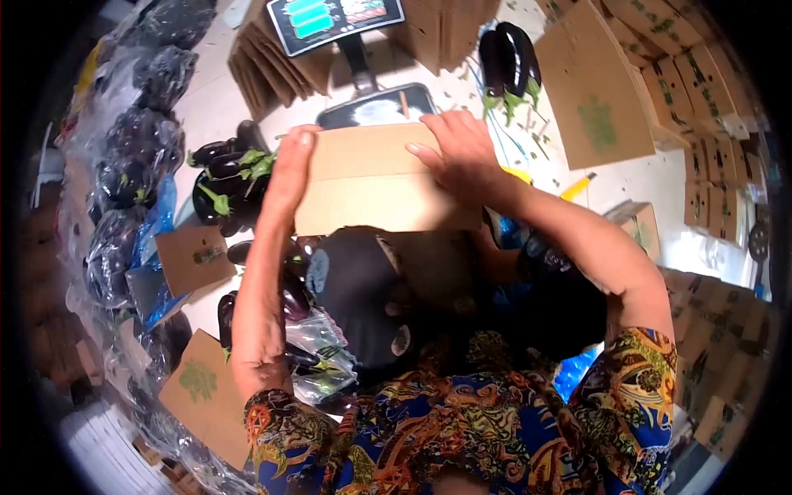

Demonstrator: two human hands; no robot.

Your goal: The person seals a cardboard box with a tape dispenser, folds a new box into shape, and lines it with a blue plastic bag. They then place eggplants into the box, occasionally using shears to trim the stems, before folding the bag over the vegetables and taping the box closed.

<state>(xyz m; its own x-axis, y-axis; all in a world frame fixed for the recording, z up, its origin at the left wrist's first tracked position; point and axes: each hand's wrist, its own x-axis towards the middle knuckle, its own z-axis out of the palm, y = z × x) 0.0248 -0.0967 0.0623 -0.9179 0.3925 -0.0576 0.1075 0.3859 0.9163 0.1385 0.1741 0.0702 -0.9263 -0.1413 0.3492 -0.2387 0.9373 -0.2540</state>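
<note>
A brown cardboard box (375,177) is held up in front of me by both hands. My left hand (290,165) grips its left edge, fingers up along the side. My right hand (462,153) presses on the top right flap, fingers spread over the cardboard. The box's flaps look folded down. Below it, dark cloth covers my lap.
Loose eggplants (227,177) lie left of the box, and two more eggplants (511,62) lie at the back right. A scale (375,103) with a display (334,18) stands behind the box. Bagged eggplants (136,148) line the left. Flat and stacked cartons (701,91) fill the right.
</note>
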